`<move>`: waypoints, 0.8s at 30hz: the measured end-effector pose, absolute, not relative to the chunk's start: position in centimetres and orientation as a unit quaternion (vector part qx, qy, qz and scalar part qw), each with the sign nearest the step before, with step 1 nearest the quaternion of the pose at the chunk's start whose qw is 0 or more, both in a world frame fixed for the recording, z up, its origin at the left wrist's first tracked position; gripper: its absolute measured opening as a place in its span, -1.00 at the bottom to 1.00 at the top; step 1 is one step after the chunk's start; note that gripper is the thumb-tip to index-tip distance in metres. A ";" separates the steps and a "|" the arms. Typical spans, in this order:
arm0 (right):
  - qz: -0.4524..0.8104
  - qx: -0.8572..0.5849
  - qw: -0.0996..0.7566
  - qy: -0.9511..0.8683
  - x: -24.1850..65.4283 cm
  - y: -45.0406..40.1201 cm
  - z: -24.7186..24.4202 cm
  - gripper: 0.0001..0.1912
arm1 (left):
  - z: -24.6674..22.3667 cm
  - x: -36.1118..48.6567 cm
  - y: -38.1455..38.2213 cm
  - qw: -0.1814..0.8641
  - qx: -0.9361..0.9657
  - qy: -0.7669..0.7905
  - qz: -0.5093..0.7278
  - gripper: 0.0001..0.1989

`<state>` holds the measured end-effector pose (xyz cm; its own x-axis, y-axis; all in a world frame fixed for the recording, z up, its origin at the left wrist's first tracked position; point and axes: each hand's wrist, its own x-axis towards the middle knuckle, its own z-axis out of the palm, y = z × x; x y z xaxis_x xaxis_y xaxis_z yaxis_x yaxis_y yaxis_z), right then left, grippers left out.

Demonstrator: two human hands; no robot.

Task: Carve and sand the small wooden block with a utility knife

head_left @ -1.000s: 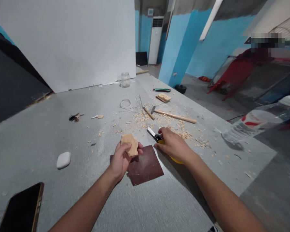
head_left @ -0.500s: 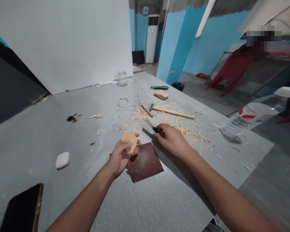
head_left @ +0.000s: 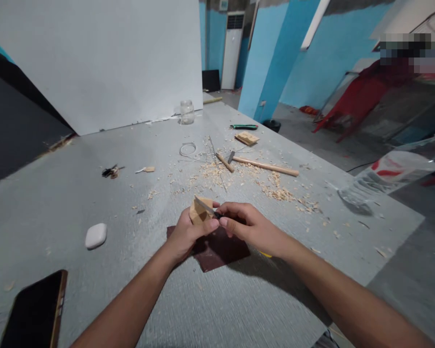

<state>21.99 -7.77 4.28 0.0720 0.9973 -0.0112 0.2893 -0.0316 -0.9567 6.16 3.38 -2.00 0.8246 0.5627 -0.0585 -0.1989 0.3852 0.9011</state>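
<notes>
A smooth white panel (head_left: pixel 119 63) is standing at the far side, taller than all other things. Before it spreads the grey table (head_left: pixel 155 304), with fine streaks in its surface. Near its right edge is a transparent plastic bottle (head_left: pixel 384 171), ribbed low down, with a red and white label; whether it has liquid inside, I cannot tell. The hammer (head_left: pixel 264 166) has a straight, pale wooden handle and a dark metal head.

In the near middle are the two hands. The right hand (head_left: pixel 252 224) is closed, with the thumb and fingertips pinching a knife (head_left: pixel 206 208) near the black part at its blade. The left hand (head_left: pixel 186 234) is curled around a block of wood (head_left: pixel 200 212), with the thumb in front. Under both hands lies a dark brown sheet (head_left: pixel 224 251), thin and matt, with straight edges.

The clear jar (head_left: pixel 187 113) is rounded, close to the panel; its inside is too small to judge. The block is pale and angular, held above the sheet; the narrow metal blade is crossing its face. A white case (head_left: pixel 96 236) has softly rounded corners. Smallest are the curled, crumbly wood shavings (head_left: pixel 279 194), scattered around the hammer.
</notes>
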 end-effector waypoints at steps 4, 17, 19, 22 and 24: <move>0.470 -0.577 0.419 -0.520 22.4 -7.7 4.4 -0.71 | -2.4 5.9 3.5 0.799 0.531 0.182 0.214 -0.44; 0.687 -0.452 0.406 -0.398 23.1 -7.4 4.0 -0.64 | -1.7 5.9 3.3 0.785 0.553 0.200 0.194 -0.34; 0.712 -0.431 0.406 -0.377 23.1 -7.3 3.6 -0.67 | -1.7 5.9 3.3 0.790 0.547 0.197 0.196 -0.33; 0.741 -0.403 0.408 -0.351 23.1 -7.2 3.1 -0.70 | -1.7 5.9 3.3 0.792 0.541 0.195 0.203 -0.36; 0.747 -0.396 0.417 -0.334 23.0 -7.1 2.7 -0.71 | -1.7 5.9 3.3 0.792 0.540 0.195 0.209 -0.39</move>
